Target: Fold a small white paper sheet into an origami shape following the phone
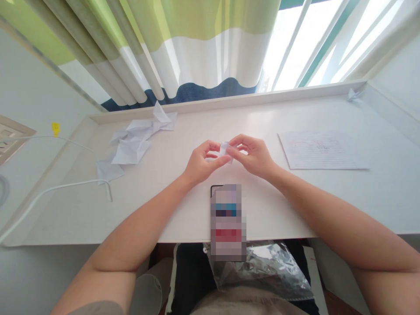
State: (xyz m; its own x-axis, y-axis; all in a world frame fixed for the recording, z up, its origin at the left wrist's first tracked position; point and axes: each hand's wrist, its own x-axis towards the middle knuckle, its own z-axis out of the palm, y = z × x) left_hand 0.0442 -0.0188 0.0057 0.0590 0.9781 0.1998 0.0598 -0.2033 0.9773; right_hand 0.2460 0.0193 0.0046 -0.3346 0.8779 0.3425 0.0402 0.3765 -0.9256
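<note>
Above the middle of the white desk (183, 214), a small folded piece of white paper (224, 148) is pinched between both my hands. My left hand (204, 162) grips its left and lower side, thumb pointing right. On the paper's right side, the fingers and thumb of my right hand (252, 154) are closed. The fingers cover much of the paper, so its full shape is hidden. Just below my hands lies a phone (228, 223), its screen blurred out, reaching over the desk's front edge.
Several folded white papers (131, 151) lie at the left. A stack of printed sheets (323, 151) rests at the right, and a small folded paper (353, 95) sits in the far right corner. White cables (65, 186) cross the left side. A clear plastic bag (265, 271) is on my lap.
</note>
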